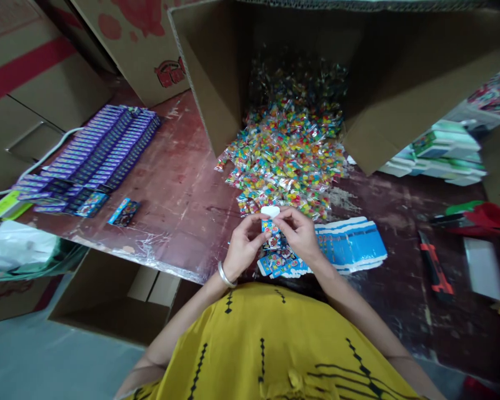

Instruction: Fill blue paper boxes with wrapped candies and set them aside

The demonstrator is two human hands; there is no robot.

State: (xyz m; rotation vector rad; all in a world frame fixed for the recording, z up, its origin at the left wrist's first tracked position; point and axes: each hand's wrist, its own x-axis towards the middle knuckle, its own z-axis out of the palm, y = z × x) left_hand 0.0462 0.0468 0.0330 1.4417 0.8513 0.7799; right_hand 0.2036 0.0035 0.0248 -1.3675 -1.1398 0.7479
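Between my two hands is a small printed candy box (pixel 272 229), upright, with its white top flap standing up. My left hand (pixel 246 244) grips its left side, thumb across the front. On the other side my right hand (pixel 299 233) pinches it near the top edge by the flap. Flat blue printed cartons (pixel 350 244) lie fanned out under and to the right of my hands. Just beyond them spreads a heap of clear packets of colourful candies (pixel 287 161), spilling out of a cardboard box (pixel 216 72) on its side.
Rows of purple-edged small boxes (pixel 104 144) stand at the left, with a single blue box (pixel 124 212) nearby. A red and black utility knife (pixel 435 266) lies at the right, near a red scoop-like object (pixel 489 216). An open carton (pixel 116 300) sits below the table edge.
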